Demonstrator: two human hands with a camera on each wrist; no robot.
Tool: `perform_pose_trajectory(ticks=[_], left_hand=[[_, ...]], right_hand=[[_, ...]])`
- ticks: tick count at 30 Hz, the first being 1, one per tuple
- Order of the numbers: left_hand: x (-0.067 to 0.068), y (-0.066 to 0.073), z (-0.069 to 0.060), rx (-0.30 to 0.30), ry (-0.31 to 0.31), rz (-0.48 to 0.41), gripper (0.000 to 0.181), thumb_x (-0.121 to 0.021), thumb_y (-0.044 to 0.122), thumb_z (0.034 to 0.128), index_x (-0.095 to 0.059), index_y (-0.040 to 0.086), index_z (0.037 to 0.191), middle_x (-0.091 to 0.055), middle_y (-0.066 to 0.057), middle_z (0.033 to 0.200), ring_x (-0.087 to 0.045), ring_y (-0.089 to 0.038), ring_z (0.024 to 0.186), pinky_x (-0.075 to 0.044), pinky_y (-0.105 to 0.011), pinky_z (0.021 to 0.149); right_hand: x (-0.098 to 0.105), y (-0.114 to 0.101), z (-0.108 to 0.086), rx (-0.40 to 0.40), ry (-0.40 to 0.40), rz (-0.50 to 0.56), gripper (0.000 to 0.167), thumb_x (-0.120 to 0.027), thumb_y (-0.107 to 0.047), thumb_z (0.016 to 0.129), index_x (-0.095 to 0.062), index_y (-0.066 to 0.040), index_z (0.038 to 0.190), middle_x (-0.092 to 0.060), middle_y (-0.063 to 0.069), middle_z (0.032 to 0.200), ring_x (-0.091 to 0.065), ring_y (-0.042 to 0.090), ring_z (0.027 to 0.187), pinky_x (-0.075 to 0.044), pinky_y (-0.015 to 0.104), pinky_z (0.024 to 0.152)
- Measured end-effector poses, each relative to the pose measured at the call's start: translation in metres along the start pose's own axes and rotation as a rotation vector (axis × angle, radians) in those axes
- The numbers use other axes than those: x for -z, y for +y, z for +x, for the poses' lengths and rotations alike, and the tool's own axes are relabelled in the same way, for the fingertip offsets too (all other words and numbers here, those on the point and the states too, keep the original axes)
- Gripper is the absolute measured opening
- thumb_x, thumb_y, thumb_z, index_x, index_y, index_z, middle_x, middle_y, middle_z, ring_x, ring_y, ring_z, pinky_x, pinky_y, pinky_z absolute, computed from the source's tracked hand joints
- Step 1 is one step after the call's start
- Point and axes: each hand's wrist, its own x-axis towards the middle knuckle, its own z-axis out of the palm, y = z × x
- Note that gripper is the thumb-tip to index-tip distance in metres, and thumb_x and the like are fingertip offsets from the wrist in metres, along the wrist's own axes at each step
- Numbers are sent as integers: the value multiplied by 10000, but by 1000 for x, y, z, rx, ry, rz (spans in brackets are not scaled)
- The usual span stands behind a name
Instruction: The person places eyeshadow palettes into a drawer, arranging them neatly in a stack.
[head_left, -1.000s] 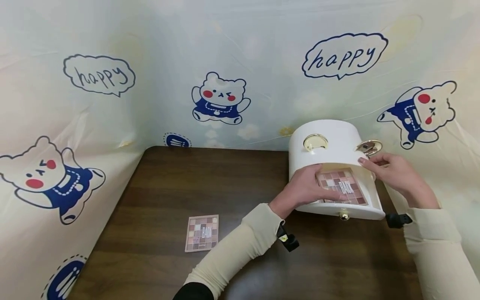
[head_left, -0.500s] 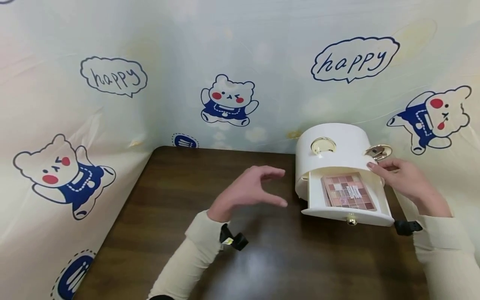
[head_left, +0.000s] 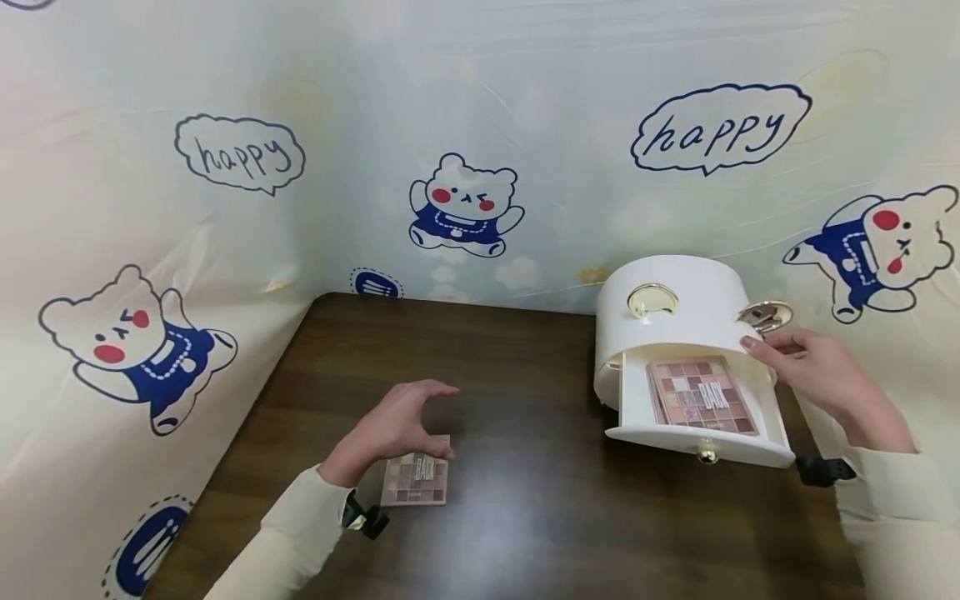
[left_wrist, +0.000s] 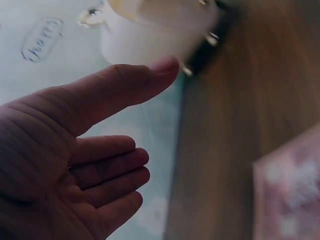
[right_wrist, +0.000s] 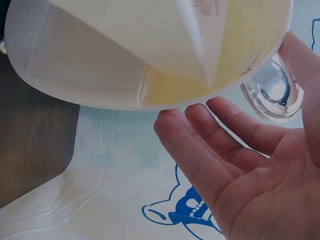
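My right hand (head_left: 832,371) is at the right side of the white box (head_left: 705,300), its thumb laid on the front edge of the box wall and the fingers, only lightly bent, spread along the outside below. I have nothing pinched in it. Just above that thumb a gold oval ring (head_left: 765,317) sticks out from the side of the box, and a gold ornament (head_left: 652,300) sits on its curved white face. The drawer (head_left: 660,437) stands out from the front of the box, with a round gold knob (head_left: 707,452) in the middle of its panel, and inside it lies an eyeshadow palette (head_left: 697,392) with BACK printed across it.

My left hand (head_left: 393,425) is well to the left of the box, thumb and fingers parted, holding nothing. From my head it covers the far part of a second palette (head_left: 416,487), which lies flat on the dark wooden table (head_left: 480,350), left of the box and nearer to me than it. In the left wrist view this palette shows apart from my thumb. Behind the box hangs a pale cloth (head_left: 570,125) printed with bears
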Motion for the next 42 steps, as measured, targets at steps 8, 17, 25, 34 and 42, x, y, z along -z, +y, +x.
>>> perform_pose_trajectory(ticks=[8,17,25,34,42], left_hand=[[-34,-61,-32,112,-19,126,1003,-1021,184,495,-565,-16,1365,-547,-174,1385,-507,-378,1269,-440,-544,1033],[-59,-105,-44,144,-3,266,1291,-1057,323,390,-436,-72,1451,-434,-225,1473,-396,-402,1355,-382,-569,1077],[-60,-108,-34,147,-12,203,1323,-1059,176,373,-396,-39,1498,-365,-198,1547,-330,-393,1414,-339,-567,1109],[-60,-114,-32,131,-16,155,1222,-1046,205,393,-472,-24,1448,-457,-143,1470,-435,-333,1341,-397,-515,1079],[-52,-110,-50,66,124,-182,1191,-1016,167,476,-399,-5,1481,-455,-155,1458,-438,-316,1333,-352,-545,1097]], right_hand=[[1,1,-5,-18,5,-1,788,-508,-623,975,-514,85,1322,-523,304,1210,-516,397,994,-480,305,667],[8,5,-6,-10,39,-17,777,-515,-591,988,-509,116,1310,-523,333,1207,-557,390,944,-502,315,657],[6,5,-6,-15,13,-21,787,-521,-607,978,-509,108,1306,-537,321,1189,-543,400,963,-507,328,669],[5,0,-4,-33,18,-3,814,-510,-633,969,-504,103,1316,-509,326,1225,-521,418,995,-514,349,695],[0,-2,-2,-31,7,9,811,-518,-633,965,-510,104,1304,-524,312,1204,-535,399,980,-519,332,695]])
